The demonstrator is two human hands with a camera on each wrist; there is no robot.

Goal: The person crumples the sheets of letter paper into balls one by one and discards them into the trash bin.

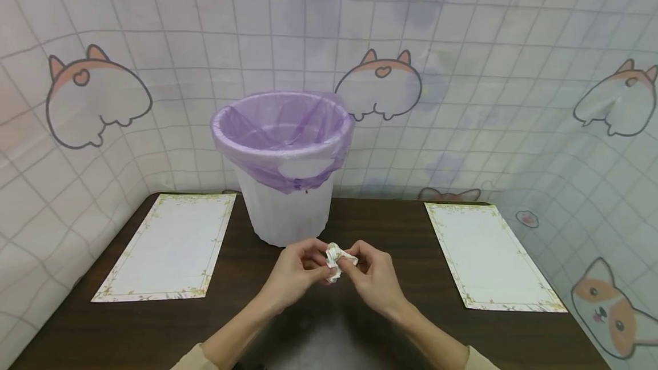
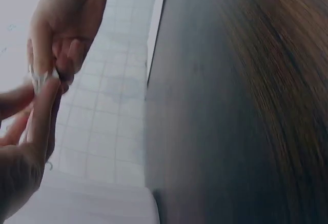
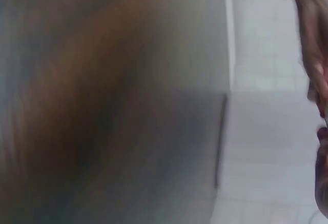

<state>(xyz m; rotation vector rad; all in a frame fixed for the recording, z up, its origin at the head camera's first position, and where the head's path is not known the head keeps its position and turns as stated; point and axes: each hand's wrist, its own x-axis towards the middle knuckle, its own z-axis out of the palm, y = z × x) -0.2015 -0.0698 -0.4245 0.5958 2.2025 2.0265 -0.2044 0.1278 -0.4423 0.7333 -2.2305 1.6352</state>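
Note:
Both hands meet over the dark table, just in front of the bin. Between them is a small crumpled piece of paper, white with some yellow-green print. My left hand pinches one side of it with thumb and fingers. From the other side my right hand holds it, thumb lying across the folds. In the left wrist view the crumpled paper shows between the fingertips, partly hidden by them. The right wrist view catches both hands only at its right edge.
A white bin with a purple liner stands behind the hands. Flat bordered sheets lie on either side, a left sheet and a right sheet. A grid-patterned curtain encloses the dark wooden table.

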